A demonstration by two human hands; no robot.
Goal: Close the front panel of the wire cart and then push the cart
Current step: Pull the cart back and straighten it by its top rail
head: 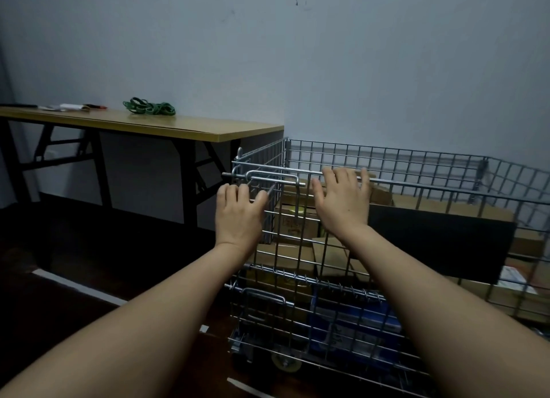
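The wire cart [387,159] is a silver mesh cage on wheels, filling the right half of the view. Its front panel [297,255] stands upright, facing me. A U-shaped latch rod [273,174] sits at the panel's top left corner. My left hand [238,216] is at that corner just below the latch, fingers curled toward the wires; whether it grips one I cannot tell. My right hand [342,198] lies flat on the panel's top rail, fingers spread over it. Cardboard boxes [294,219] and a blue box [351,320] fill the cart.
A wooden folding table [166,124] with black legs stands to the left against the wall, holding green cord [148,107] and small items. A wall runs right behind the cart. Dark floor lies at the left, with a white strip [80,284] across it.
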